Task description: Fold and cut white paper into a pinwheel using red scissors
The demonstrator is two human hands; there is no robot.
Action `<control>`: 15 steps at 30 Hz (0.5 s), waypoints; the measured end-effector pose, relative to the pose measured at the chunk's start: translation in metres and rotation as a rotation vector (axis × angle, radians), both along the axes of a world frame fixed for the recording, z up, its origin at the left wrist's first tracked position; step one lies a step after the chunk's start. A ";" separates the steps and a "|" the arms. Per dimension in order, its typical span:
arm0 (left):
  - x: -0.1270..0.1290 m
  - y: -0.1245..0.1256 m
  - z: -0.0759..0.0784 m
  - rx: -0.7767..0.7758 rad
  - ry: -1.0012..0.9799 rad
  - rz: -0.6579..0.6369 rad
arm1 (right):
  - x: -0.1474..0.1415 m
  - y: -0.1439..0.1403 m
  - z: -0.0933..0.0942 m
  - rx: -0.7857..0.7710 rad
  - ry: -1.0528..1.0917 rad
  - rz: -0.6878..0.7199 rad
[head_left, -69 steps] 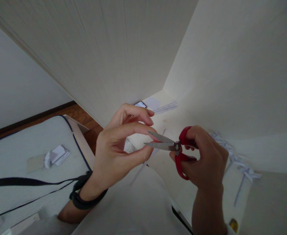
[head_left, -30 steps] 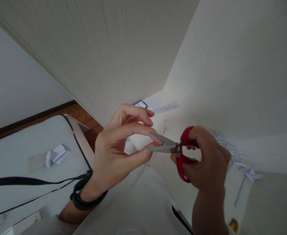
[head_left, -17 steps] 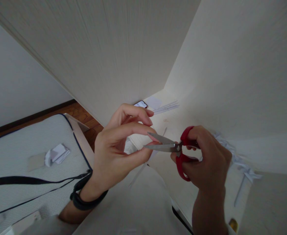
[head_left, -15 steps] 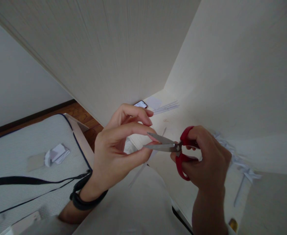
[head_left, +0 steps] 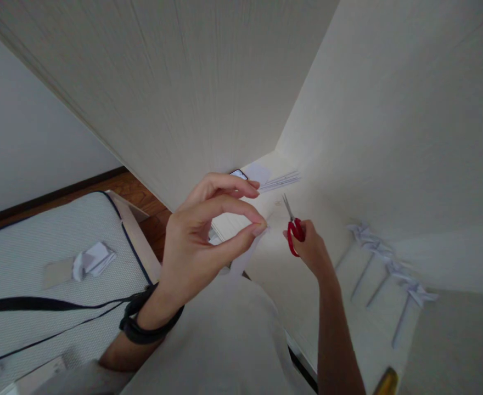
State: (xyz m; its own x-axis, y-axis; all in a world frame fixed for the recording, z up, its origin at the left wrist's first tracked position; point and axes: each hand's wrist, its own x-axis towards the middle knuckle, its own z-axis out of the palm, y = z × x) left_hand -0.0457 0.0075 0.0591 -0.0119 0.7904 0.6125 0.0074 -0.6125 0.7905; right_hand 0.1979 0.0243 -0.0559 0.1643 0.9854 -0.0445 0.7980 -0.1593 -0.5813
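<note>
- Scissors (head_left: 294, 230): red-handled, gripped in the right hand (head_left: 309, 248), which is closed around the handles; the blades point up and away and lie close together, above the pale surface (head_left: 280, 274). No brand mark or lettering can be read on them.
- Paper strip (head_left: 241, 260): a thin white strip pinched between thumb and forefinger of the left hand (head_left: 202, 241); it hangs down from the fingertips toward the person's lap. The remaining fingers (head_left: 241, 188) of that hand are curled loosely above the pinch.
- Wristband (head_left: 151, 323): dark band around the left wrist.
- Paper pinwheels (head_left: 389, 269): a row of white folded pinwheels on sticks, lying on the surface to the right, well apart from both hands.
- Phone (head_left: 239, 174): dark-edged, lying at the far end of the surface by the wall, partly hidden behind the left fingers; any screen writing is too small to read.
- Loose sheets (head_left: 280, 179): white paper, fanned, just beside the phone.
- Mattress (head_left: 39, 241): pale, with dark piping, at left; on it a crumpled white paper (head_left: 91, 259) and a black strap (head_left: 39, 303).
- Yellow object (head_left: 386, 381): at the lower edge, only partly in view.
</note>
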 end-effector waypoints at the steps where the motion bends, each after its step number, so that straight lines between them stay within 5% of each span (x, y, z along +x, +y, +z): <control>1: 0.000 0.001 0.000 -0.002 0.005 -0.004 | 0.005 0.003 -0.022 -0.042 -0.022 -0.018; 4: -0.001 0.003 0.000 -0.024 0.024 -0.019 | 0.016 0.005 -0.077 -0.120 -0.076 -0.052; 7: 0.000 0.005 0.000 -0.044 0.032 -0.026 | 0.020 0.000 -0.111 -0.122 -0.127 -0.062; 15: 0.007 0.007 0.000 -0.065 0.013 -0.062 | 0.020 -0.005 -0.148 -0.079 -0.203 -0.010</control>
State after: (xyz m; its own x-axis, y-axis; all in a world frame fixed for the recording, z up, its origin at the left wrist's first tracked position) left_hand -0.0383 0.0144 0.0587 0.0458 0.8273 0.5599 -0.0179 -0.5597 0.8285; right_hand 0.2181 0.0196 -0.2039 0.1875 0.9784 -0.0869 0.8956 -0.2067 -0.3938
